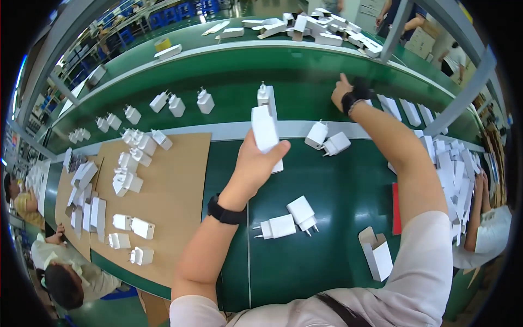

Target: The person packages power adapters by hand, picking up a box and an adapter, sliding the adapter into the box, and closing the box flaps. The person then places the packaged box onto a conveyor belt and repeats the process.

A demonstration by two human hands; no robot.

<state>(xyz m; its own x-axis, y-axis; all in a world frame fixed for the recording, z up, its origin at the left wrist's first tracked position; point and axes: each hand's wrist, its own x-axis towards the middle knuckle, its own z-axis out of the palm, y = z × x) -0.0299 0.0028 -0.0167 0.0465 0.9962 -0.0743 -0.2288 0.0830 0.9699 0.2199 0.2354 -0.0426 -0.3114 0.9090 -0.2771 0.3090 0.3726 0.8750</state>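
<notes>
My left hand [256,166] is closed around a white rectangular box [264,128], held up over the middle of the bench. Just behind it stand a white plug-in charger [263,94] and another long white piece, mostly hidden by the box. My right hand [342,94] reaches out over the green belt [305,71] at the far side, a finger stretched out and nothing visible in it. Two white chargers [327,139] lie between my hands, near the grey rail. Closer to me, two more chargers [286,220] rest on the green bench top.
Several chargers stand on a cardboard sheet [180,201] at left, and others line the belt. An opened white box [376,253] and a red object [396,207] lie at right, near a heap of white boxes [455,174]. Co-workers sit at both sides; metal posts frame the bench.
</notes>
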